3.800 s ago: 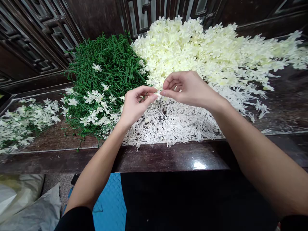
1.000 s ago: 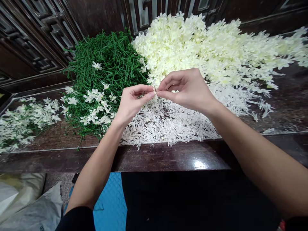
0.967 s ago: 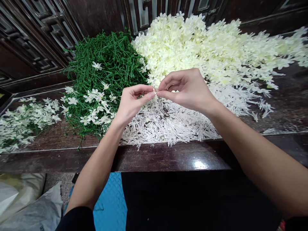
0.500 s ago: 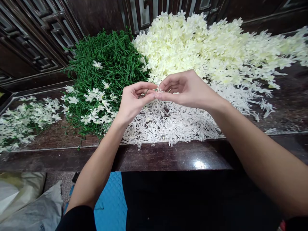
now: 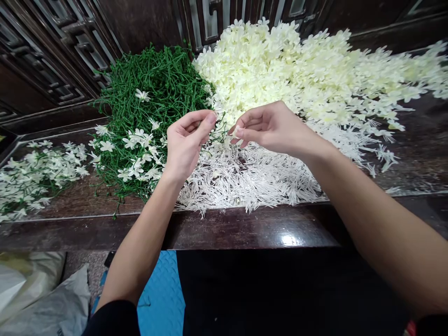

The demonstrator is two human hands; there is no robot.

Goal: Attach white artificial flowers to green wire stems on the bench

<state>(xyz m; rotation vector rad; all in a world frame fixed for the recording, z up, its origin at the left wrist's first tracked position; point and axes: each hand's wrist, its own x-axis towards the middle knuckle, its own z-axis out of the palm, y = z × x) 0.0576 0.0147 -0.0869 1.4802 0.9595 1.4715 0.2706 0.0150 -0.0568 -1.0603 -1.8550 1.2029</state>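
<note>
My left hand [image 5: 189,142] is closed in a pinch, thumb against fingers, on a thin green artificial stem [image 5: 221,132] that branches toward the other hand. A short gap to the right, my right hand [image 5: 276,128] pinches a small white flower piece [image 5: 238,130] between thumb and fingers; its exact shape is mostly hidden. Both hands hover above a heap of white thread-like stamens [image 5: 252,182]. Behind them lies a large pile of cream-white petal blossoms [image 5: 280,65]. Left of my hands is a tangled heap of green stems [image 5: 157,79].
White flowers on green stems [image 5: 138,140] lie on the front of the green heap. A second group of stemmed white flowers [image 5: 52,168] sits at the far left. The dark wooden bench [image 5: 245,226] has a carved lattice back [image 5: 84,46]. Sacks [image 5: 59,298] stand on the floor below.
My hands were meeting at the fingertips and have parted. The left hand has turned and risen slightly to the left; the right has barely moved. The white piece in the right now shows more clearly.
</note>
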